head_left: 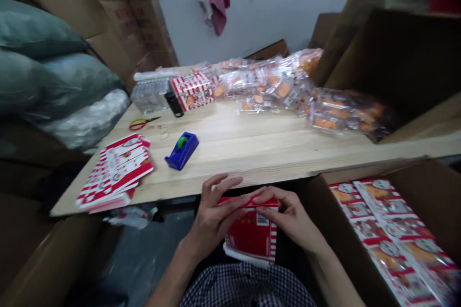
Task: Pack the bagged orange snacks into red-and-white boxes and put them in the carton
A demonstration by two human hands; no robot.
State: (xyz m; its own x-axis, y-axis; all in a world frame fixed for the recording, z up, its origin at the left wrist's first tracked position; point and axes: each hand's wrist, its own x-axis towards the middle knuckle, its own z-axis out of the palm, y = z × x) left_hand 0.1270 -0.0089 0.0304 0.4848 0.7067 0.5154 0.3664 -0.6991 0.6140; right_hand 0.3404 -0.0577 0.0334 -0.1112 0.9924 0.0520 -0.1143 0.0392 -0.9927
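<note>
A red and white printed cardboard box (248, 237), with a barcode near its top right, rests against my lap just below the table's front edge. My left hand (212, 216) grips the box's upper left, thumb and finger along the top edge while other fingers are raised. At the top right, my right hand (290, 213) pinches the same edge between thumb and fingers. The fingertips cover part of the top flap. Beyond my hands, a blue tape dispenser (183, 151) with a green roll stands on the wooden table (223, 139).
Flat red and white cartons (118, 168) are stacked at the table's left. Scissors (142, 123), a black cylinder (175, 104) and an upright printed box (194, 91) lie farther back. Clear-wrapped orange items (281, 88) line the rear. An open carton (324, 211) at right holds printed boxes (392, 235).
</note>
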